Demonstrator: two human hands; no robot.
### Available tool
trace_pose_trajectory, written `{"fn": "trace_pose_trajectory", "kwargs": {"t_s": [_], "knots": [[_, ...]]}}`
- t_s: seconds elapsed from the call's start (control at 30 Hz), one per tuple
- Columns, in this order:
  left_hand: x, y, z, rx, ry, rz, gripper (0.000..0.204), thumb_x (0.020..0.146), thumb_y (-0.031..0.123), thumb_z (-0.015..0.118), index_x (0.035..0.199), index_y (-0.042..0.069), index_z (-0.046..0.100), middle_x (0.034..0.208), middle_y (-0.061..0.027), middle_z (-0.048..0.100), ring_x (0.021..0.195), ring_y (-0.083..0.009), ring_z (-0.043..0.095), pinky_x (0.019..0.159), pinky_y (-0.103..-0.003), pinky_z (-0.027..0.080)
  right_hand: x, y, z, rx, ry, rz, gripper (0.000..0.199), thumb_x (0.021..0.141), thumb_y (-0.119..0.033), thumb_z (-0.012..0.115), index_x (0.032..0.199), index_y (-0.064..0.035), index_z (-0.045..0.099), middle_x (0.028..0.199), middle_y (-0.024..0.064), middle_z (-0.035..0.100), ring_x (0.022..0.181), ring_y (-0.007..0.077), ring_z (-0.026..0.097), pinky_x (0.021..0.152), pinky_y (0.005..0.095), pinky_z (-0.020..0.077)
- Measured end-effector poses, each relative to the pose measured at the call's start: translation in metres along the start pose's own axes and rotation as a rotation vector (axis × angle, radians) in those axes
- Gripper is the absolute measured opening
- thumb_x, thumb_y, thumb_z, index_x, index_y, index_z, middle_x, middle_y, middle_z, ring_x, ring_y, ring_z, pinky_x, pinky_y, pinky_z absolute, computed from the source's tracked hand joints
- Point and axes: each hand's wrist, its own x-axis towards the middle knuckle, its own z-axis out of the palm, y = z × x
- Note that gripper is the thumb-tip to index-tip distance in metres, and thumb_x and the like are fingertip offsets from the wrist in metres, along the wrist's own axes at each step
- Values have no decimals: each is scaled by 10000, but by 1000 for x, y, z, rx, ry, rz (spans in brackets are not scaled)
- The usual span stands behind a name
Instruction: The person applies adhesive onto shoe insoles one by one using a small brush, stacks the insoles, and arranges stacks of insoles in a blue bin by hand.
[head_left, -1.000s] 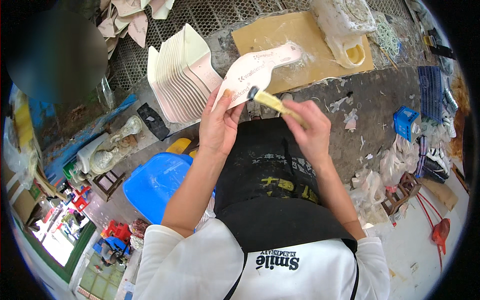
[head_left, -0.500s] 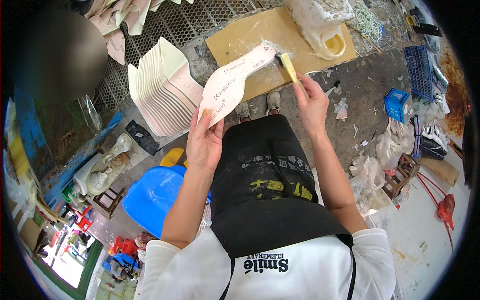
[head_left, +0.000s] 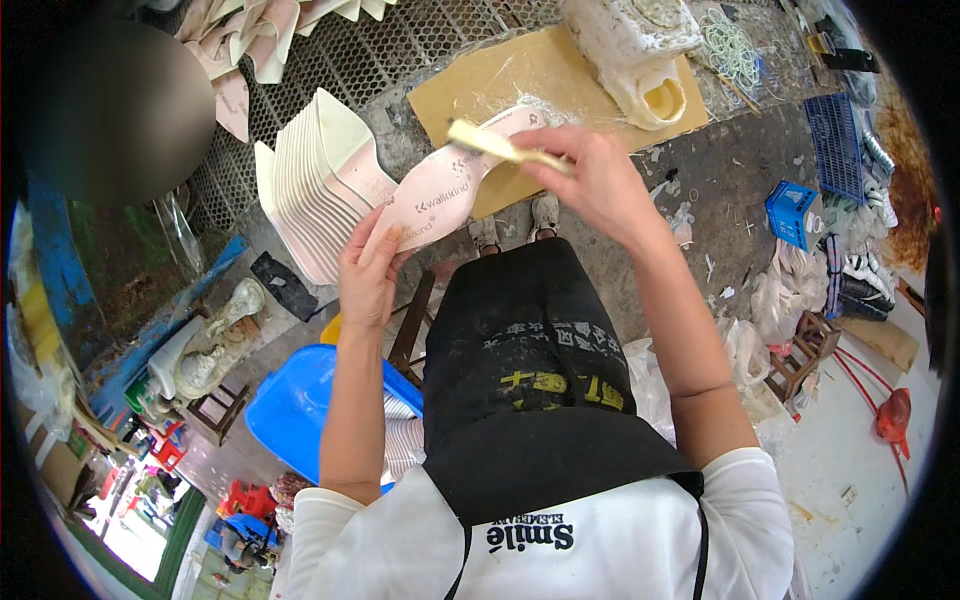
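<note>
Pink shoe insole (head_left: 440, 195), flat, elongated, foot-shaped, pale matte surface with dark printed lettering, wet whitish smear toward far end. Held up over near edge of bench (head_left: 400, 70), tilted, toe end away. Left hand (head_left: 368, 270) gripping heel end, fingers closed around insole edge, thumb on top. Right hand (head_left: 600, 180) clamped on brush (head_left: 500, 148), fingers wrapped tight round handle; yellowish handle, pale bristle end crusted with glue, bristles touching far end of insole.

Stack of pink-and-cream insoles (head_left: 315, 190) just left of held one, stood on edge, fanned like cards, thin, same shape; count too dense to tell, well over ten. More loose pink pieces (head_left: 250, 40) at far left of bench, overlapping, count unclear. Bench top metal mesh, grey, diamond pattern. One tan cardboard sheet (head_left: 560, 85) lying on mesh under brush, glue-streaked, glossy patches. One white plastic jug (head_left: 640, 50) on cardboard, cut open, caked with dried glue, yellowish inside. Cluster of pale rubber bands (head_left: 735, 50) right of jug.

Black apron (head_left: 530, 380) over lap, white shirt (head_left: 560, 530) below. One blue plastic tub (head_left: 300, 410) on floor by left elbow. One small blue crate (head_left: 795, 215) on floor at right, near white scraps. Concrete floor stained, littered.
</note>
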Motion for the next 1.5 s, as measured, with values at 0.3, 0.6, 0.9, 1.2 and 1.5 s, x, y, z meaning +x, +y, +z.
{"fn": "trace_pose_trajectory", "kwargs": {"t_s": [0.3, 0.6, 0.9, 1.2, 1.5], "knots": [[-3, 21, 7, 515, -162, 228, 334, 941, 106, 689, 1250, -12, 644, 1120, -50, 691, 1004, -130, 644, 875, -271, 529, -5, 23, -20, 98, -26, 55, 290, 899, -197, 687, 1170, -99, 719, 878, 101, 721, 786, 178, 661, 718, 333, 505], [-29, -20, 35, -426, 50, -174, 389, 985, 116, 615, 1362, 77, 527, 1256, -57, 646, 1122, -158, 642, 923, -296, 573, -71, 45, 37, 301, 171, 109, 294, 857, -143, 741, 1148, -103, 725, 1037, 136, 725, 957, 264, 697, 837, 342, 523], [-9, -15, 31, -404, 45, -175, 388, 966, 95, 634, 1340, 67, 534, 1220, -54, 653, 1050, -161, 659, 908, -288, 564, -35, 77, 24, 88, 469, 148, 258, 864, -125, 723, 1113, -60, 722, 924, 150, 693, 866, 290, 684, 787, 343, 521], [14, 53, 19, 117, 30, 63, 345, 905, 130, 729, 1222, 23, 645, 846, 6, 680, 665, -54, 564, 537, -198, 396, -82, 76, 17, 376, 355, 242, 313, 868, -127, 726, 1163, -26, 706, 994, 108, 716, 870, 168, 677, 792, 297, 522], [48, 204, 173, 660, -75, 840, 324, 856, 103, 715, 1172, 28, 702, 1016, -86, 739, 685, -128, 645, 655, -275, 528, -91, 74, -16, 464, 351, 232, 306, 882, -116, 723, 1167, -7, 700, 926, 42, 708, 800, 101, 619, 740, 263, 505]]}}
